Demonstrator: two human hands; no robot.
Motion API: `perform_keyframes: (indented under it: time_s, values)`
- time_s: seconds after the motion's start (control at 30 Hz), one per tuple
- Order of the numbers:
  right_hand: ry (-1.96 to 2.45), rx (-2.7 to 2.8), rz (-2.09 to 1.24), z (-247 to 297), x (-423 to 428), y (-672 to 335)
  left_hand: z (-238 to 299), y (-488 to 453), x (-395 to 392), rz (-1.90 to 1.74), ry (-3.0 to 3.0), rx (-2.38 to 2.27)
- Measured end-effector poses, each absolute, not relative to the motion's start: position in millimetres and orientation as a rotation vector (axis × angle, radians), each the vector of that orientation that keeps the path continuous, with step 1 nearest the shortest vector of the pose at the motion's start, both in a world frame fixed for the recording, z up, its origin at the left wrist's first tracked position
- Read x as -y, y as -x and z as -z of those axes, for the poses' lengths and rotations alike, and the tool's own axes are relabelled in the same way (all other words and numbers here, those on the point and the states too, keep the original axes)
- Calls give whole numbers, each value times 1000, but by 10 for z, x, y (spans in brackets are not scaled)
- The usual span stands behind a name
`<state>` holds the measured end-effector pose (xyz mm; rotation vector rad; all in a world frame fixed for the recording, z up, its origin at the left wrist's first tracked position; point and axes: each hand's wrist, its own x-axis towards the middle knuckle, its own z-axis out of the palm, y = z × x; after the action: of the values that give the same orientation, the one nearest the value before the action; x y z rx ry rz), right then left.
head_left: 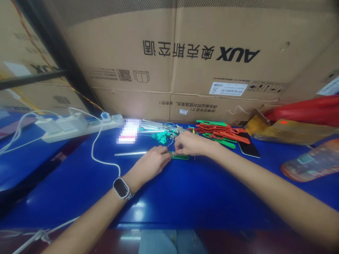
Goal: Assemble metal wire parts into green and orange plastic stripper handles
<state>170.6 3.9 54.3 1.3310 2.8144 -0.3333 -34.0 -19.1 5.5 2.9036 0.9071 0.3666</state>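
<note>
My left hand [156, 160], with a watch [122, 187] on its wrist, is closed over a thin silvery rod [129, 154] lying flat on the blue table. From under its fingers, on the right, comes a flat green plastic handle [182, 157]; the join with the rod is hidden by the hand. My right hand [189, 143] is pinched just above the green handle, and what its fingertips hold is too small to make out. Behind the hands lie small teal plastic pieces [162, 135], clear-looking rods [153, 126] and thin white cords [173, 128].
Orange handles [225, 130] and green ones are heaped at the right, partly over a black phone [249, 146]. A bright phone screen [129, 131] and a power strip [79, 128] with a white cable are at left. A bottle [312, 160] lies far right; cardboard boxes [185, 77] stand behind.
</note>
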Motion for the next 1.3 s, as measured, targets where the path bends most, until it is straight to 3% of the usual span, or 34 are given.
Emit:
perform_keyframes:
  time_s: [0.37,1.17,1.3]
  values:
    - [-1300,-2973,345,-290,123,-1817,-39,351,198,-390,-2911,-896]
    - [-1302,-2916,391,-387,134,-1783,-60,326,219,-311,-2939,-916]
    - [-1319,-2930,402,-366,135,-1797,-103,383,169,-435,-2856,-914]
